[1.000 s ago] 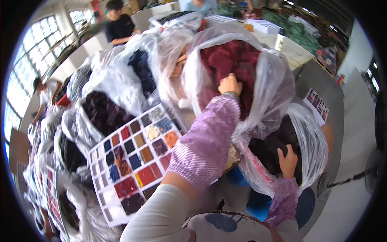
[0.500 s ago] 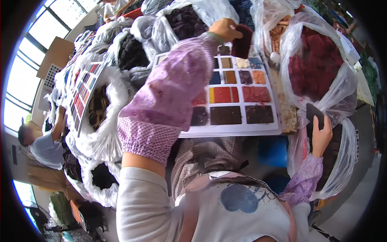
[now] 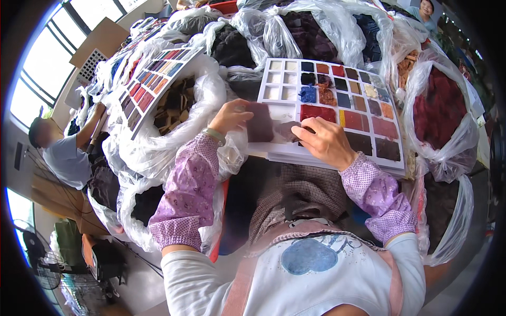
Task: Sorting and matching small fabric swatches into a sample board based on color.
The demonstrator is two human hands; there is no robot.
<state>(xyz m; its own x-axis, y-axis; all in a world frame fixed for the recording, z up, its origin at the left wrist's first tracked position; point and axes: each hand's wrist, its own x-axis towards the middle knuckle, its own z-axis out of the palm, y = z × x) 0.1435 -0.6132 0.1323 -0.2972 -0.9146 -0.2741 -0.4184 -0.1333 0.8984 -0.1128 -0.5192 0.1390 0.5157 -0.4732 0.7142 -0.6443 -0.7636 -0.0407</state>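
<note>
A white sample board (image 3: 279, 79) with a grid of coloured fabric squares lies in front of me on the bags. My left hand (image 3: 230, 116) holds a dark maroon fabric swatch (image 3: 260, 122) at the board's lower left corner. My right hand (image 3: 326, 140) rests on the board's near edge, its fingertips pressing a small dark swatch (image 3: 287, 129) beside the first one. Both forearms wear purple patterned sleeve covers. The upper left cells of the board are white and bare.
Clear plastic bags of fabric pieces surround me: dark red (image 3: 440, 108) at right, brown (image 3: 176, 102) at left, dark purple (image 3: 311, 31) behind. A second sample board (image 3: 153, 79) lies at left. A person in a grey shirt (image 3: 63, 152) sits at far left.
My left hand has come back from the far bags to the board's near corner with a swatch. My right hand has risen from the right-hand bag onto the board.
</note>
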